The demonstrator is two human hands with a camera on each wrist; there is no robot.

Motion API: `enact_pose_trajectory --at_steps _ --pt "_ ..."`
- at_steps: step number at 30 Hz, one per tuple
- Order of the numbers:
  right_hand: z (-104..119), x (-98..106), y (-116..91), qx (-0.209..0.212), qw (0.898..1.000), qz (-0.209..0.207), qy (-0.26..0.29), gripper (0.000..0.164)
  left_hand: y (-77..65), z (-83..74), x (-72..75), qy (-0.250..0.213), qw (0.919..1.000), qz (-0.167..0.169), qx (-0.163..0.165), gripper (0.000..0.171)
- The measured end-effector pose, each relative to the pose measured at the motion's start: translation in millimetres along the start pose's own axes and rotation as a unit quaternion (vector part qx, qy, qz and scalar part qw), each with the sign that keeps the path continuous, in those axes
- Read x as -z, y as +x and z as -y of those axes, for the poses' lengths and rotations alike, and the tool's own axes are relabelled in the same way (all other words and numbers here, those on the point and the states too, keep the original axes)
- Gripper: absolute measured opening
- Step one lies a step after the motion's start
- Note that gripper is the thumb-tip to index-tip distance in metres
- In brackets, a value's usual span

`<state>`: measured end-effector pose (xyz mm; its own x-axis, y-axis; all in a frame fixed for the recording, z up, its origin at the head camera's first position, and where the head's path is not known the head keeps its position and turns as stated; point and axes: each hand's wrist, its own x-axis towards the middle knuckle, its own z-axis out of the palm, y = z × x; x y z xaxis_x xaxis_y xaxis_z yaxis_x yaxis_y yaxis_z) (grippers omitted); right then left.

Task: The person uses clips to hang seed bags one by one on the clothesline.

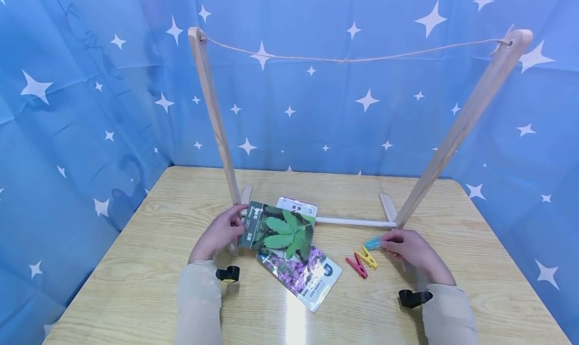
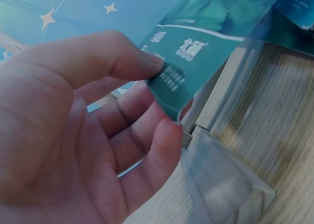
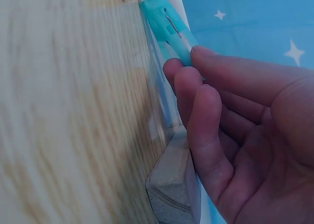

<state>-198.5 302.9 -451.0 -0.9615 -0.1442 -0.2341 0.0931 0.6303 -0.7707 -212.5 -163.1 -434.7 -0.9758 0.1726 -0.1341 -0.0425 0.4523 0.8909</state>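
My left hand (image 1: 222, 233) pinches the left end of a dark green seed packet (image 1: 282, 232) with a leaf picture, thumb on its printed face in the left wrist view. Under that packet lie a purple-flowered seed packet (image 1: 318, 284) and another, whitish packet (image 1: 296, 204), both partly covered. At the right, my right hand (image 1: 413, 252) pinches a light blue clothespin (image 3: 169, 28) between thumb and fingertips, low over the table. A yellow clothespin (image 1: 369, 257) and a red clothespin (image 1: 357, 265) lie just left of it.
A wooden frame stands around the work: a left post (image 1: 212, 108), a right post (image 1: 466, 123), a white crossbar (image 1: 355, 222) near the table and a sagging string (image 1: 344, 60) between the post tops. Behind the table (image 1: 145, 274) hangs a blue star-patterned curtain (image 1: 316, 123).
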Motion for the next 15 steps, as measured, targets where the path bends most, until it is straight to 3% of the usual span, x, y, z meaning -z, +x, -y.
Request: enact_pose_trajectory --at_steps 4,15 --pt "0.0 0.0 0.6 0.002 1.0 -0.003 0.001 0.023 -0.3 0.9 -1.7 -0.002 1.0 0.005 0.004 0.061" --pt "-2.1 -0.9 2.0 0.001 1.0 -0.012 0.008 0.028 3.9 0.4 -3.4 0.036 0.9988 -0.029 0.015 0.045"
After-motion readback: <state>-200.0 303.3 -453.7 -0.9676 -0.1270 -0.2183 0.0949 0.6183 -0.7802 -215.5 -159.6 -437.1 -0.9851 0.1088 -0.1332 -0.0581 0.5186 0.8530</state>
